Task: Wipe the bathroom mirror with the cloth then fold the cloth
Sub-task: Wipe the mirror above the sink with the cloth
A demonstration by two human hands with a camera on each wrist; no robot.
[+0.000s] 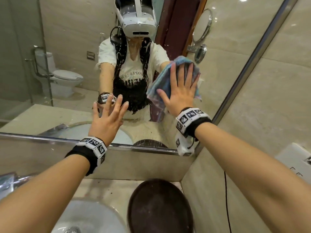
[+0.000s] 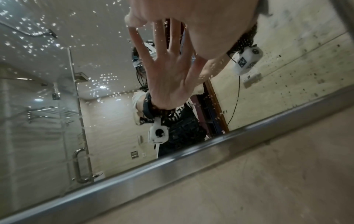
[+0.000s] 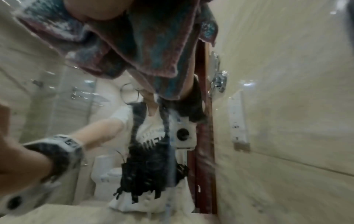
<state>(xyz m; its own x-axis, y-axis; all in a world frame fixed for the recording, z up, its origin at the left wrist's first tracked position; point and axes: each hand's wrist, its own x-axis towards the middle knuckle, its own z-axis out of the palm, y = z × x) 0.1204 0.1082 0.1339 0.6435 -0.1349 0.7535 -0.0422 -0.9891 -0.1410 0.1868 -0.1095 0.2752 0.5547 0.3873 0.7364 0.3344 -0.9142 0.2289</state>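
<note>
The wall mirror (image 1: 75, 39) is speckled with water drops and streaks. A blue and pink striped cloth (image 1: 158, 81) is spread against the glass at its right side. My right hand (image 1: 176, 81) presses it flat to the mirror with straight, spread fingers. In the right wrist view the cloth (image 3: 134, 45) hangs in folds below my palm (image 3: 95, 9). My left hand (image 1: 109, 115) is lower and to the left, its fingers spread and empty. In the left wrist view its fingertips (image 2: 134, 28) meet their reflection on the mirror (image 2: 47, 75).
A steel frame (image 1: 50, 137) borders the mirror's lower edge. Below lie a white basin (image 1: 87, 216), a dark oval dish (image 1: 159, 207) and a chrome tap (image 1: 8, 182). The tiled wall at the right carries a white socket (image 1: 294, 158) and a black cable (image 1: 226, 199).
</note>
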